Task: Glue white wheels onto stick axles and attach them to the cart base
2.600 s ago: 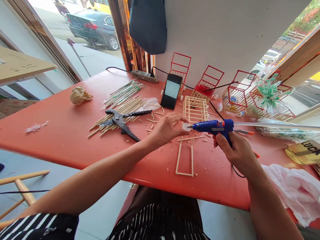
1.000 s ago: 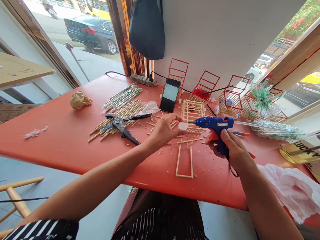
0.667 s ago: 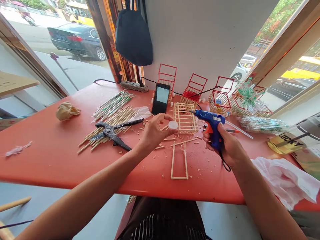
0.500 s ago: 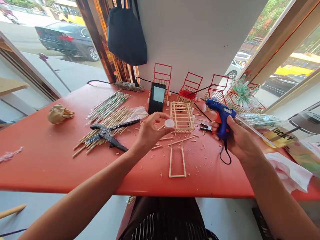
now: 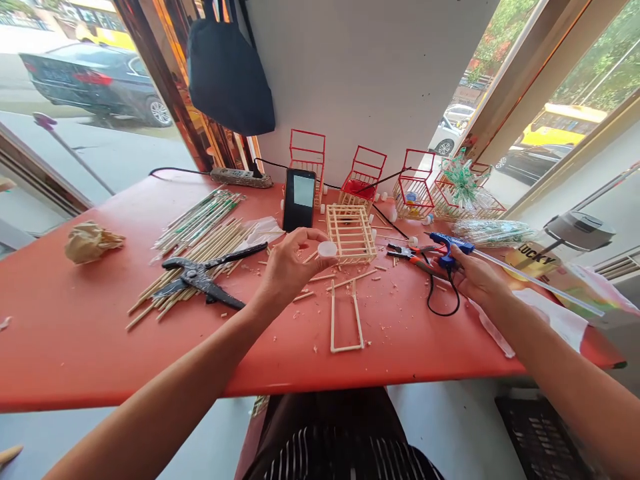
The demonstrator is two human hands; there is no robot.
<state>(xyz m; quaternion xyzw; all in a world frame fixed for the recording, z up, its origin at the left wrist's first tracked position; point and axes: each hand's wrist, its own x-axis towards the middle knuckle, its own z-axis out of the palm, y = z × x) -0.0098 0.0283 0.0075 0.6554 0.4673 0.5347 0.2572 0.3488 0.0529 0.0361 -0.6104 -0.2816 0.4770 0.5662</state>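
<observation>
My left hand (image 5: 287, 261) pinches a small white plastic cap (image 5: 327, 249) just left of a pale stick cage (image 5: 351, 233) on the red table (image 5: 100, 313). My right hand (image 5: 475, 277) grips the handle of a blue glue gun (image 5: 449, 245) low over the table at the right, nozzle pointing left. A clear glue stick (image 5: 535, 281) juts out of the gun's back. A flat rectangular stick frame (image 5: 345, 325) lies near the front edge between my hands.
Black cutters (image 5: 200, 277) rest on a pile of wooden sticks (image 5: 210, 247). A phone (image 5: 299, 199) stands at the back beside several red wire-frame carts (image 5: 363, 175). Small pliers (image 5: 407, 252), a crumpled paper ball (image 5: 90, 241), a power strip (image 5: 241, 177) and white plastic bags (image 5: 555, 320) lie about.
My right hand has carried the glue gun away from the cap, to the right and down toward the table. My left hand still holds the cap. My view has turned to the right.
</observation>
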